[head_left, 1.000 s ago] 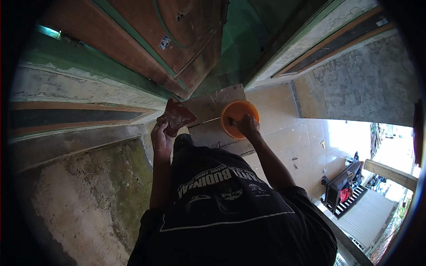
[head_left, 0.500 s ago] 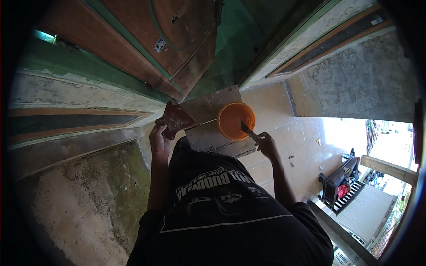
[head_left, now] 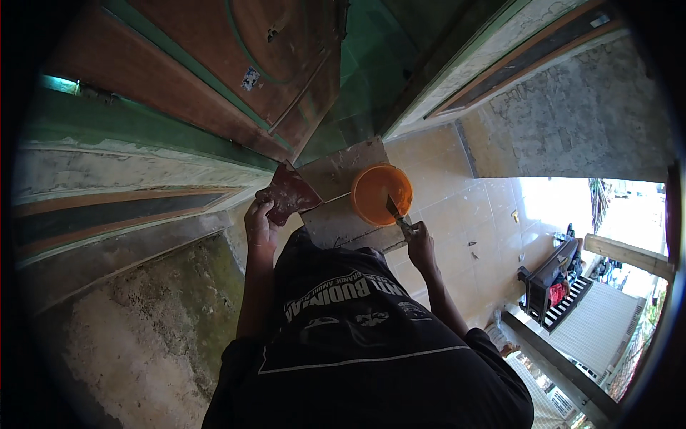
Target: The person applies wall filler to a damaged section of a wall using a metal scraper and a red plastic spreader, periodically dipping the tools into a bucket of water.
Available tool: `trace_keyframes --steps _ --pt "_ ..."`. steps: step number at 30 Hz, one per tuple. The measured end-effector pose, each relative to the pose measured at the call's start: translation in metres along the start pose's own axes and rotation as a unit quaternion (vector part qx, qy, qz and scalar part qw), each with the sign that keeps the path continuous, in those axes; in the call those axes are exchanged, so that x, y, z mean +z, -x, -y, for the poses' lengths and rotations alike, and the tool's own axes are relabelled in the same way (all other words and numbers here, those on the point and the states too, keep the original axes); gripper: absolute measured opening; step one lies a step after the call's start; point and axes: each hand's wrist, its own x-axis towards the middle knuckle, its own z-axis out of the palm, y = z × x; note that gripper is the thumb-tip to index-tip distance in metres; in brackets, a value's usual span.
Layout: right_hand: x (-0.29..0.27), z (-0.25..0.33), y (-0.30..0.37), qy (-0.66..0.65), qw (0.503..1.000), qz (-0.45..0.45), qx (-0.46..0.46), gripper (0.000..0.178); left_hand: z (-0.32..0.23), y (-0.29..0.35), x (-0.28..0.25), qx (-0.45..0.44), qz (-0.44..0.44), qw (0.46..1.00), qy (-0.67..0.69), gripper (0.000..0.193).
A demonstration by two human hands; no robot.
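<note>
My left hand [head_left: 260, 223] is closed on the edge of a dark red, flat, roughly square plate [head_left: 296, 194] smeared with whitish paste. That plate is held out to the left of an orange bucket [head_left: 362, 187]. Closed around the handle of a putty knife [head_left: 394, 209], my right hand [head_left: 420, 244] is at the bucket's near right side. The knife's blade reaches over the rim into the bucket's mouth; whether it touches the contents I cannot tell. Pale smears mark the bucket's inner wall.
Worn boards [head_left: 336, 171] lie under the bucket on a tiled floor [head_left: 446, 207]. A brown door with green trim [head_left: 193, 64] is ahead left. Rough walls flank both sides. A dark bench [head_left: 547, 282] with things on it stands at the right.
My right hand has moved slightly left and nearer to me, and the knife's handle points more toward me. The red plate has shifted a little to the right in my left hand.
</note>
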Motion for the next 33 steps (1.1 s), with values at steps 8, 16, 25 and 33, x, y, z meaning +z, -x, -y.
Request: trace_keyframes --steps 8,16,25,33 --pt "0.015 -0.023 -0.002 -0.063 0.994 -0.042 0.077 0.023 -0.001 -0.014 0.007 -0.035 0.017 0.999 0.006 0.034" --pt "0.029 -0.026 0.004 -0.078 0.994 -0.053 0.064 0.031 0.0 -0.04 0.007 -0.051 0.033 0.998 -0.005 0.034" --pt "0.037 -0.008 0.016 -0.092 0.986 -0.043 0.129 0.03 -0.003 -0.062 0.01 -0.073 0.049 0.996 -0.024 0.035" --pt "0.043 0.005 0.027 -0.226 0.961 -0.045 0.155 0.035 -0.002 -0.073 0.005 -0.104 0.074 0.991 -0.035 0.036"
